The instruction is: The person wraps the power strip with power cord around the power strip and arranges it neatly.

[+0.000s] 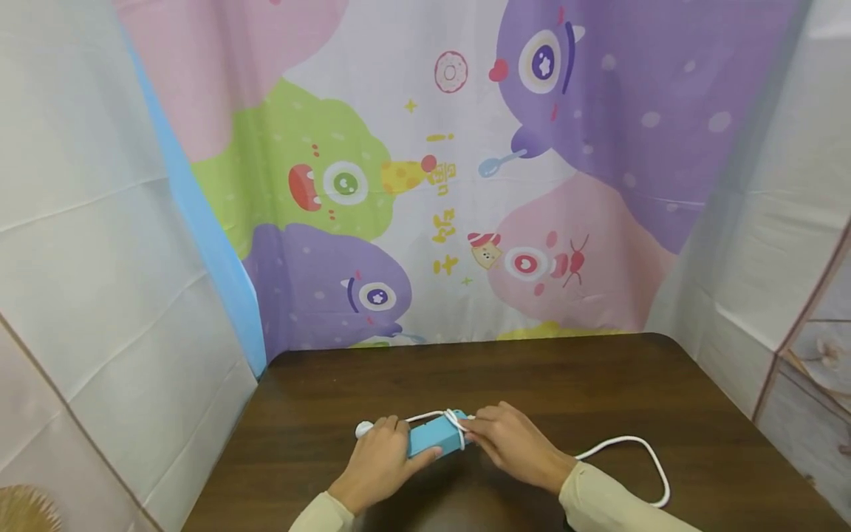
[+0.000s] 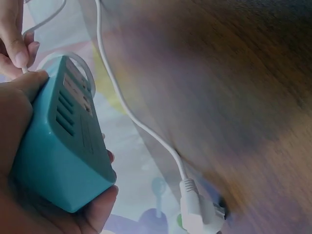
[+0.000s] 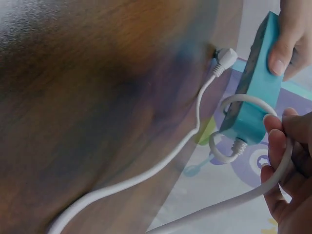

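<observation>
Gripping a turquoise, box-shaped plastic power strip (image 1: 431, 437), the person's left hand (image 1: 379, 458) covers the strip's left end in the head view, its thumb along the near side. At the strip's right end, the right hand (image 1: 515, 443) pinches a white, round, flexible cord (image 1: 628, 439) wrapped around that end. A loose loop of the cord lies to the right of the strip, on a dark brown wood-grain table (image 1: 319, 391). A white plastic plug (image 1: 363, 429) shows left of the strip, just beside the left hand. Cream cloth sleeves (image 1: 324, 515) reach in on the near side of the strip; behind it hangs a fabric curtain (image 1: 392, 44) printed with purple, green and pink one-eyed monsters.

In the left wrist view, the left hand is curled round the strip, fingertips showing past its edge. Dark slots and a pale panel mark one face of the strip, and the plug is apart from it.

In the right wrist view, the right hand's thumb and fingertips pinch the cord just beside the strip's corded end, where a ribbed white collar (image 3: 238, 146) sits. One turn of cord crosses the strip. Whether the strip touches the table, I cannot tell.
</observation>
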### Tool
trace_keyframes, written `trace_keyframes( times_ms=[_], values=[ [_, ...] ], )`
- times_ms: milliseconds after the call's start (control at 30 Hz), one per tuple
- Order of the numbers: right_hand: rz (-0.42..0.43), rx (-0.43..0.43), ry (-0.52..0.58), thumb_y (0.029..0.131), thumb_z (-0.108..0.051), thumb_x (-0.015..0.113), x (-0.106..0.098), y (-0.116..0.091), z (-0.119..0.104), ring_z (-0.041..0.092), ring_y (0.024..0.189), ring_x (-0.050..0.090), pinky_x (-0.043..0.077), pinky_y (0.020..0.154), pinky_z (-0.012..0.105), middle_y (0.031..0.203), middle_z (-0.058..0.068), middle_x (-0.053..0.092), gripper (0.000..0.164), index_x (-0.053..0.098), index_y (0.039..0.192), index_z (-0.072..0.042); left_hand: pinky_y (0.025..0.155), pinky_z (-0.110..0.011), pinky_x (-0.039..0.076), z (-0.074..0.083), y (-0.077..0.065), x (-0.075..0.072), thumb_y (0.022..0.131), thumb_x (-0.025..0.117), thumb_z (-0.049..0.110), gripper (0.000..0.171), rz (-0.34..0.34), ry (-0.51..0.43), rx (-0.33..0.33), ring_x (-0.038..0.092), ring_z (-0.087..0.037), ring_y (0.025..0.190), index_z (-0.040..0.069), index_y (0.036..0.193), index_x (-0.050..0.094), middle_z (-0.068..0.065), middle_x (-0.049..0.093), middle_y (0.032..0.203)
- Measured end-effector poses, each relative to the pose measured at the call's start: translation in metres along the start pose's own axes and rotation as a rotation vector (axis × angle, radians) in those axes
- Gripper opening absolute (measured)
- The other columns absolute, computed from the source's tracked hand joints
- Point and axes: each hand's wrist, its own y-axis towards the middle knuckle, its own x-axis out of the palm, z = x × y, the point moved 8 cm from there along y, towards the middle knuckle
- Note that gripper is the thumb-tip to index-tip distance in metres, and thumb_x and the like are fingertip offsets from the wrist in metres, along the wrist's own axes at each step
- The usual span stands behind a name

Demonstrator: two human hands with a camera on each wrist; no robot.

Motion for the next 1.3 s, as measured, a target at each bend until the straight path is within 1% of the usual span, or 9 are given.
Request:
trace_keyframes(
  times_ms=[167, 300, 600, 700, 800, 867, 1033, 1133, 1300],
  values=[
    [0.019, 0.022, 0.029, 0.088, -0.024, 0.069, 0.004, -0.004, 0.003, -0.001, 0.071, 0.053, 0.039, 0.065, 0.024, 0.081, -0.014, 0.063, 0.019, 0.073, 0.103, -0.015, 0.055, -0.031, 0.04, -0.009, 0.001, -0.002, 0.084, 0.046, 0.074, 0.071, 0.041, -0.011, -0.051, 0.044, -0.011, 0.059, 0.005, 0.084, 0.065, 0.004, 0.048, 0.069],
    [0.051, 0.014, 0.047, 0.089, -0.024, 0.068, 0.003, -0.006, 0.003, -0.002, 0.07, 0.052, 0.039, 0.064, 0.024, 0.078, -0.015, 0.06, 0.014, 0.072, 0.099, -0.015, 0.054, -0.031, 0.04, -0.017, 0.002, -0.006, 0.083, 0.048, 0.073, 0.067, 0.059, -0.066, -0.11, 0.043, -0.011, 0.059, 0.008, 0.081, 0.064, 0.006, 0.046, 0.068],
    [0.074, 0.033, 0.101, 0.088, -0.021, 0.068, 0.001, -0.008, 0.005, -0.009, 0.066, 0.047, 0.035, 0.063, 0.021, 0.07, -0.016, 0.056, 0.014, 0.071, 0.102, -0.021, 0.057, -0.03, 0.04, -0.019, 0.003, -0.011, 0.082, 0.049, 0.073, 0.066, 0.036, -0.219, -0.186, 0.045, -0.007, 0.06, 0.009, 0.086, 0.066, 0.01, 0.048, 0.07],
    [0.075, 0.051, 0.122, 0.088, -0.021, 0.067, 0.0, -0.008, 0.005, -0.01, 0.066, 0.047, 0.035, 0.063, 0.02, 0.07, -0.017, 0.056, 0.014, 0.07, 0.102, -0.021, 0.063, -0.033, 0.042, -0.018, 0.003, -0.01, 0.083, 0.048, 0.073, 0.066, 0.035, -0.238, -0.195, 0.044, -0.005, 0.06, 0.009, 0.088, 0.067, 0.011, 0.049, 0.07],
    [0.078, 0.063, 0.137, 0.088, -0.021, 0.068, 0.0, -0.008, 0.004, -0.01, 0.067, 0.048, 0.035, 0.064, 0.02, 0.071, -0.018, 0.056, 0.014, 0.07, 0.101, -0.022, 0.068, -0.036, 0.041, -0.018, 0.003, -0.009, 0.083, 0.048, 0.073, 0.067, 0.03, -0.272, -0.211, 0.045, -0.003, 0.06, 0.009, 0.09, 0.068, 0.011, 0.05, 0.071],
    [0.082, 0.073, 0.149, 0.087, -0.021, 0.068, -0.001, -0.008, 0.004, -0.01, 0.067, 0.048, 0.036, 0.064, 0.021, 0.071, -0.019, 0.056, 0.012, 0.07, 0.099, -0.022, 0.068, -0.035, 0.04, -0.018, 0.003, -0.008, 0.083, 0.048, 0.073, 0.068, 0.016, -0.313, -0.232, 0.046, -0.003, 0.061, 0.009, 0.091, 0.068, 0.011, 0.052, 0.072],
    [0.113, 0.089, 0.191, 0.087, -0.018, 0.069, -0.003, -0.007, 0.003, -0.008, 0.067, 0.049, 0.039, 0.064, 0.024, 0.072, -0.019, 0.056, 0.008, 0.068, 0.094, -0.021, 0.06, -0.029, 0.038, -0.018, 0.004, -0.002, 0.082, 0.048, 0.074, 0.067, -0.038, -0.421, -0.281, 0.048, -0.006, 0.06, 0.009, 0.091, 0.067, 0.01, 0.054, 0.073],
    [0.138, 0.093, 0.227, 0.087, -0.016, 0.068, -0.004, -0.008, 0.003, -0.007, 0.069, 0.051, 0.04, 0.065, 0.024, 0.073, -0.018, 0.057, 0.01, 0.067, 0.095, -0.022, 0.055, -0.028, 0.039, -0.016, 0.004, 0.0, 0.083, 0.049, 0.072, 0.066, -0.069, -0.486, -0.287, 0.049, -0.007, 0.059, 0.009, 0.09, 0.067, 0.008, 0.056, 0.071],
    [0.186, 0.088, 0.275, 0.088, -0.013, 0.067, -0.005, -0.01, 0.003, -0.005, 0.07, 0.053, 0.04, 0.065, 0.022, 0.077, -0.019, 0.058, 0.015, 0.067, 0.099, -0.022, 0.053, -0.027, 0.042, -0.014, 0.005, 0.003, 0.085, 0.049, 0.07, 0.069, -0.107, -0.586, -0.298, 0.052, -0.009, 0.059, 0.004, 0.096, 0.067, 0.005, 0.061, 0.073]
  ],
)
